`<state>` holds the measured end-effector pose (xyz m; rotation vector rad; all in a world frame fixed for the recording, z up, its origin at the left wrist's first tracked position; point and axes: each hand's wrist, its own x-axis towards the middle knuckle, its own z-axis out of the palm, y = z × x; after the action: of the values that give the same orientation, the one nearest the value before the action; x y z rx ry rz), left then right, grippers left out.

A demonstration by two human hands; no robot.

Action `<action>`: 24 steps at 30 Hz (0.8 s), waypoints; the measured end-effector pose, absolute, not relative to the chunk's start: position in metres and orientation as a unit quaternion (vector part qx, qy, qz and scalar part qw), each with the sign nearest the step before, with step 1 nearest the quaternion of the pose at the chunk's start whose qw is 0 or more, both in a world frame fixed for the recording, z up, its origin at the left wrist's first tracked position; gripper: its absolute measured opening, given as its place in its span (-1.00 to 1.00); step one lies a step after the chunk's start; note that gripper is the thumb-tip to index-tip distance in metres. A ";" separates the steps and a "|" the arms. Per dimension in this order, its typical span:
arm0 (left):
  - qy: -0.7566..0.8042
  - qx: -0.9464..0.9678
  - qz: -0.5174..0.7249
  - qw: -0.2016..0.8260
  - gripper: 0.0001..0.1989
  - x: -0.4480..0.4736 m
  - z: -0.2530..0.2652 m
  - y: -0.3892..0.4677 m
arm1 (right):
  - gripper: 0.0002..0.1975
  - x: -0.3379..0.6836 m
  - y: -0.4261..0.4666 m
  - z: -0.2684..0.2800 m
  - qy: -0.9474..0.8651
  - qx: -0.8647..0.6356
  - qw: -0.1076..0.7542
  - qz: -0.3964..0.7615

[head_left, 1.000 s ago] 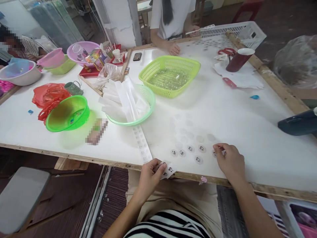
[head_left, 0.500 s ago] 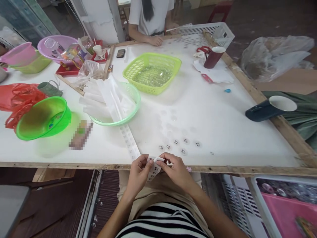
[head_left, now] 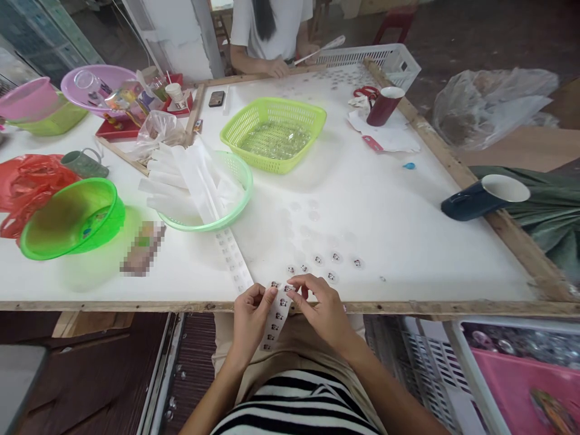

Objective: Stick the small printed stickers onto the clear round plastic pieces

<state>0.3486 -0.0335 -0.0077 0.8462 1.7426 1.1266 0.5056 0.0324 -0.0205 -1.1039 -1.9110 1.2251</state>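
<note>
A white strip of small black-and-white cartoon stickers (head_left: 275,326) hangs over my lap at the table's front edge. My left hand (head_left: 249,317) pinches its left side near the top, thumb in front. At the top right corner, my right hand (head_left: 324,308) has thumb and forefinger closed on a sticker; whether it is loose from the backing I cannot tell. Just beyond my hands, several clear round discs with the same cartoon (head_left: 336,258) lie on the white tabletop. Another sticker strip (head_left: 233,260) runs from the mint-green basket (head_left: 247,196) toward my left hand.
White paper strips (head_left: 188,181) heap in the mint basket. Behind it stands a lime basket (head_left: 274,163) of clear pieces. A bright green bowl (head_left: 54,241) sits left; a dark blue mug (head_left: 471,202) stands right. Across the table, a person (head_left: 272,36) holds something thin and white.
The strip has turned flatter toward me, showing more of its stickers. My right fingers have shifted slightly at its top corner. The view has moved a little to the right.
</note>
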 end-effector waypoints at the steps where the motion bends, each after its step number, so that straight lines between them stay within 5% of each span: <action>1: 0.704 0.339 0.450 0.432 -0.56 0.349 -0.008 -0.034 | -0.87 0.506 0.032 -0.020 -0.733 -0.411 0.314 0.441; 10: 0.720 0.367 0.430 0.403 -0.55 0.349 -0.015 -0.035 | -0.88 0.504 0.039 -0.013 -0.633 -0.453 0.408 0.478; 13: 0.709 0.388 0.425 0.409 -0.54 0.352 -0.017 -0.035 | -0.61 0.494 0.039 -0.011 -0.630 -0.424 0.372 0.533; 17: 0.712 0.403 0.404 0.409 -0.54 0.351 -0.017 -0.037 | -0.63 0.490 0.040 -0.009 -0.583 -0.401 0.384 0.593; 21: 0.714 0.413 0.391 0.408 -0.54 0.350 -0.017 -0.038 | -0.62 0.496 0.068 -0.021 -0.534 -0.452 0.459 0.548; 24: 0.717 0.414 0.386 0.406 -0.54 0.349 -0.018 -0.039 | -0.60 0.499 0.098 -0.041 -0.556 -0.501 0.412 0.521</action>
<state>0.3489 -0.0390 -0.0183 1.0455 1.8095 0.9730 0.4985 0.0979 -0.0407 -1.2597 -1.3982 1.3107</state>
